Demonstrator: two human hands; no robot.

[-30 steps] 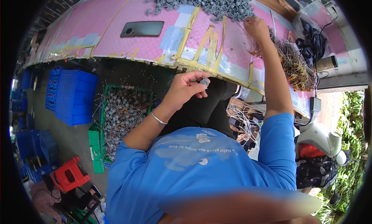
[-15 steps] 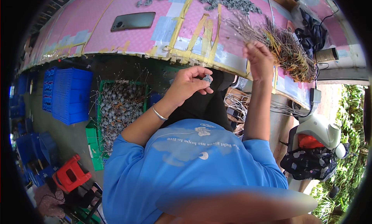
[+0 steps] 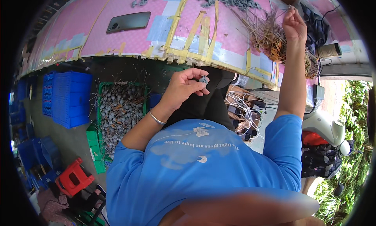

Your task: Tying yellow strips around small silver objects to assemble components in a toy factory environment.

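One small grey part (image 3: pixel 203 80) is held by the left hand (image 3: pixel 183 85) just in front of the tabletop edge, above the lap. The left grip is closed on it, with the part pinched between thumb and forefinger; it seems to be presented at the fingertips so that its face is left exposed and can be easily seen.

The right hand (image 3: pixel 295 28) is raised over the right side of the tabletop (image 3: pixel 94 40), at the upper end of a bundle of thin stems (image 3: pixel 270 35). Its fingertips are bunched close together, but whether they are fully closed, or a stem is pinched between them, cannot be told. The bundle is probably laid there so that it can be reached by that hand.

A pile of loose grey parts (image 3: pixel 225 0) is heaped at the far side, likely to leave the near edge free. One phone (image 3: pixel 128 22) is laid flat to the left, apart from the pile.

Two hands, one held part, one phone, one bundle and one pile are counted; the loose parts and stems are too many and too overlapped to be counted.
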